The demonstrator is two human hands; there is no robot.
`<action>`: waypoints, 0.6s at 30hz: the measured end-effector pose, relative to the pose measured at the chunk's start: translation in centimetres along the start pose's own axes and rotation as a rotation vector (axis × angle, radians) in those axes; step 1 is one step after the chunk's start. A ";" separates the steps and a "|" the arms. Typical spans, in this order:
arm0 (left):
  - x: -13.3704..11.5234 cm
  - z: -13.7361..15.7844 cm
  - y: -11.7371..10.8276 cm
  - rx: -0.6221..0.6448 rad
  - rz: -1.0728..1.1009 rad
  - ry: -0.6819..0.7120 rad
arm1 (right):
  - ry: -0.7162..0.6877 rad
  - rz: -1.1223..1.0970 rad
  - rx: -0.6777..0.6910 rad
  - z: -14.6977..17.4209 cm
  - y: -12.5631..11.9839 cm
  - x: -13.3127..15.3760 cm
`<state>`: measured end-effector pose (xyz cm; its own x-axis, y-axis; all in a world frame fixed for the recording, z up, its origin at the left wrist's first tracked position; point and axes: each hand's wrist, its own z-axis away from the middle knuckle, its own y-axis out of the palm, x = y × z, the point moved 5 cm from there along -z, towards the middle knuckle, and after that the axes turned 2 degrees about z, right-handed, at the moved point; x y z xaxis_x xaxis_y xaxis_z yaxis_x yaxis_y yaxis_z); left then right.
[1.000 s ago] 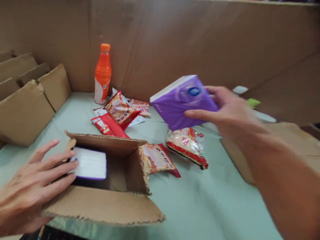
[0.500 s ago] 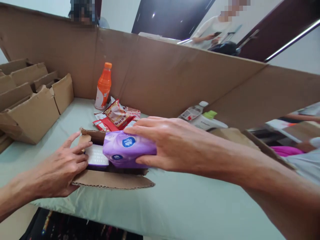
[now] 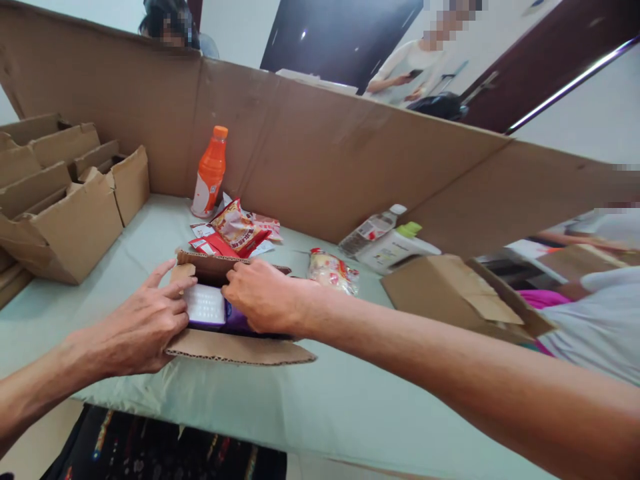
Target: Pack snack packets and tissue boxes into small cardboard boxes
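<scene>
A small cardboard box [image 3: 240, 348] stands on the table with its front flap folded out. My left hand [image 3: 133, 323] grips its left end, fingers over the short flap and the thumb side spread along it. Inside the box, at the left, lies a white ribbed item with a purple edge [image 3: 205, 305]; I cannot tell its kind. To its right is a purple tissue pack [image 3: 237, 321], mostly hidden under my right hand [image 3: 273, 297]. That hand is curled closed over the pack inside the box opening, its fingertips near the back wall.
Behind the box lie red snack packets [image 3: 235, 230] and an orange drink bottle [image 3: 210, 173]. Rightward are a clear snack bag [image 3: 333, 270], a water bottle [image 3: 373, 230], a white bottle [image 3: 395, 250] and another carton [image 3: 445, 293]. Cardboard boxes [image 3: 75, 220] stand left. A cardboard wall [image 3: 310, 147] closes the back.
My right hand has brought the purple tissue pack down into the box, where most of it is now covered. My left hand keeps its hold on the box end.
</scene>
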<state>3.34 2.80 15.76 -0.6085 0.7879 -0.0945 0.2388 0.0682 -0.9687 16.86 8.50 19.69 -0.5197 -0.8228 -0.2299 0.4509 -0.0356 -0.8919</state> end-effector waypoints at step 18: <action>0.8 4.9 2.7 -0.569 0.210 -0.393 | 0.286 -0.738 -1.000 10.7 13.7 -1.2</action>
<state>-0.17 0.61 11.94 -0.7081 0.5481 -0.4452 0.6727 0.3320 -0.6612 31.41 2.93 11.92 -0.6063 -0.6347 0.4791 -0.6863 0.1134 -0.7184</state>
